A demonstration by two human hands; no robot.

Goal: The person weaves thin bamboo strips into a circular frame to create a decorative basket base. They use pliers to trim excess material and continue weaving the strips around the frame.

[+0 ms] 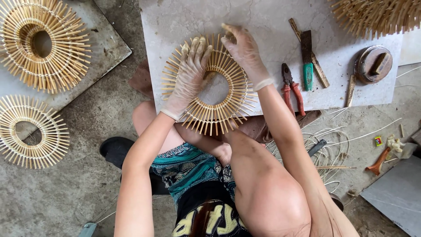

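Note:
A ring of bamboo sticks (210, 112), set like sun rays around a round hole, lies on a pale stone slab (272, 26). My left hand (189, 74), in a thin glove, presses flat on the ring's left side. The gloved right hand (243, 52) grips the ring at its upper right edge, fingers curled over the sticks.
Red-handled pliers (291, 90), a green-handled knife (307, 61), a wooden stick (310, 55) and a round metal-and-wood block (372, 63) lie on the slab's right part. Two finished rings (44, 44) (30, 131) rest at left, another pile (377, 15) top right. Loose cane strands (333, 140) litter the floor.

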